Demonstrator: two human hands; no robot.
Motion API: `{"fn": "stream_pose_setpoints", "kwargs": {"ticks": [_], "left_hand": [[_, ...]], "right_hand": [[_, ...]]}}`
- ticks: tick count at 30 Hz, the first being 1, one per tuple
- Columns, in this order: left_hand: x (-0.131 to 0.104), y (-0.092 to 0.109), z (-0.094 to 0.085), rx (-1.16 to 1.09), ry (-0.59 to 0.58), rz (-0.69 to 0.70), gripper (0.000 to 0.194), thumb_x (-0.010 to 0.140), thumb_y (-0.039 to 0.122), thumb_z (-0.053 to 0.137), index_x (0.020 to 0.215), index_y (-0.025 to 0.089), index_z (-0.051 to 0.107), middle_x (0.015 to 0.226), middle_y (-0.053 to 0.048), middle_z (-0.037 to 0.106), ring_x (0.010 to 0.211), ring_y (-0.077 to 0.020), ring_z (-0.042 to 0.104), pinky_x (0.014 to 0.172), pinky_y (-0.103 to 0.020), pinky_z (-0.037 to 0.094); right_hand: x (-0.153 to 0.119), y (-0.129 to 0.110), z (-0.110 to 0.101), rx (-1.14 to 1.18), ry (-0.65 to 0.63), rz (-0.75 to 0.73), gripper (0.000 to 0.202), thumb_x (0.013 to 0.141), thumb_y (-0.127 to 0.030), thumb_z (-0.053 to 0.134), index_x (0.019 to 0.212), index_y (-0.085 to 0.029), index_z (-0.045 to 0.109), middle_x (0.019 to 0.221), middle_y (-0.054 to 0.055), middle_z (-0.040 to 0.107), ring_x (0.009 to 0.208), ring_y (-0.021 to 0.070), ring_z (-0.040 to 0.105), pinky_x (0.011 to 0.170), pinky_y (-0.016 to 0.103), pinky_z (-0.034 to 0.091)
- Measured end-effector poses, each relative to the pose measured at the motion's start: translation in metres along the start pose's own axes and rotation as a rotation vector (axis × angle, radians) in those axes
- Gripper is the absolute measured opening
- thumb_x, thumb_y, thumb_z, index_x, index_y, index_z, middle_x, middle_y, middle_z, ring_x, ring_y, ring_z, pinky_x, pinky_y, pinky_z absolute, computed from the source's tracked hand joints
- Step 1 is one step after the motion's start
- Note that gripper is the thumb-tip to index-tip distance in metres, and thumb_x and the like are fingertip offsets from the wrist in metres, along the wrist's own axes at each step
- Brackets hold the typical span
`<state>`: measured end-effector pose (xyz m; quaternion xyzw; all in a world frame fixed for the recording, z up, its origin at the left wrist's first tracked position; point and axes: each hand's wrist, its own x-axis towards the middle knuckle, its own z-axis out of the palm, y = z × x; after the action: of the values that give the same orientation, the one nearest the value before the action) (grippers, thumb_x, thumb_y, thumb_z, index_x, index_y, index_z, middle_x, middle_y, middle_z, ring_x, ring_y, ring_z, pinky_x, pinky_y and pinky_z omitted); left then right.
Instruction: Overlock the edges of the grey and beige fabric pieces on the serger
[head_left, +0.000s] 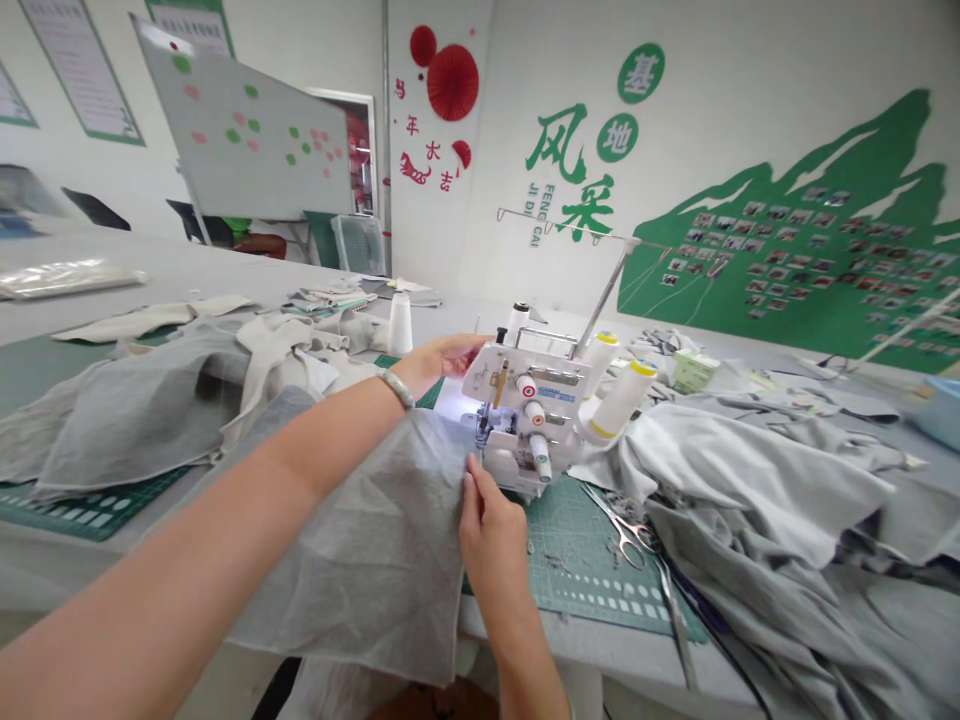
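A white overlock sewing machine [525, 390] stands on a green cutting mat, its work light lit over the needle area. My left hand [454, 352] reaches to the machine's far left side; its fingers are bent together, and whatever they grip is hidden behind the machine head. Below the needle area, my right hand [491, 515] pinches the right edge of a thin grey fabric piece [367, 540] between thumb and fingers. This fabric runs under my left forearm, its upper corner close to the presser foot, and its lower part drapes over the table's front edge.
Scissors [622, 530] and tweezers [676, 625] lie right of the machine on the cutting mat [577, 560], among thread scraps. Grey cloth [757, 490] is heaped at the right, more fabric [165, 370] at the left. Thread cones [621, 400] stand behind, beneath a thread stand [611, 290].
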<state>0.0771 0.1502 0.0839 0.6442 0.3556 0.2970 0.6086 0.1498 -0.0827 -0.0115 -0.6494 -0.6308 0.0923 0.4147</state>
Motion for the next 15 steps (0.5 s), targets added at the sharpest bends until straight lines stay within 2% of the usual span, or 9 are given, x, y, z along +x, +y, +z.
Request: {"fn": "stream_pose_setpoints", "kwargs": {"ticks": [6, 11, 15], "left_hand": [[-0.001, -0.006, 0.005, -0.028, 0.015, 0.053, 0.021, 0.07, 0.026, 0.07, 0.061, 0.011, 0.059, 0.056, 0.0, 0.058, 0.055, -0.0114, 0.055, 0.057, -0.024, 0.044], [-0.006, -0.007, 0.006, 0.011, 0.008, 0.088, 0.027, 0.069, 0.032, 0.071, 0.058, 0.011, 0.059, 0.052, 0.002, 0.054, 0.05, -0.0096, 0.05, 0.051, -0.022, 0.04], [-0.006, -0.014, 0.009, 0.064, 0.027, 0.113, 0.03, 0.069, 0.039, 0.073, 0.063, 0.011, 0.063, 0.052, 0.0, 0.056, 0.051, -0.0115, 0.052, 0.051, -0.023, 0.041]], "right_hand": [[0.0, 0.004, 0.0, 0.032, -0.01, -0.007, 0.039, 0.095, -0.022, 0.042, 0.123, -0.011, 0.066, 0.077, 0.013, 0.076, 0.066, 0.0219, 0.073, 0.067, 0.026, 0.053], [0.0, 0.004, 0.0, 0.031, -0.013, 0.004, 0.039, 0.095, -0.024, 0.041, 0.122, -0.012, 0.067, 0.079, 0.014, 0.077, 0.067, 0.0225, 0.073, 0.066, 0.026, 0.054], [-0.001, 0.003, 0.0, 0.029, 0.004, -0.005, 0.04, 0.096, -0.024, 0.04, 0.121, -0.012, 0.067, 0.086, 0.015, 0.077, 0.07, 0.0227, 0.074, 0.067, 0.026, 0.054]]}}
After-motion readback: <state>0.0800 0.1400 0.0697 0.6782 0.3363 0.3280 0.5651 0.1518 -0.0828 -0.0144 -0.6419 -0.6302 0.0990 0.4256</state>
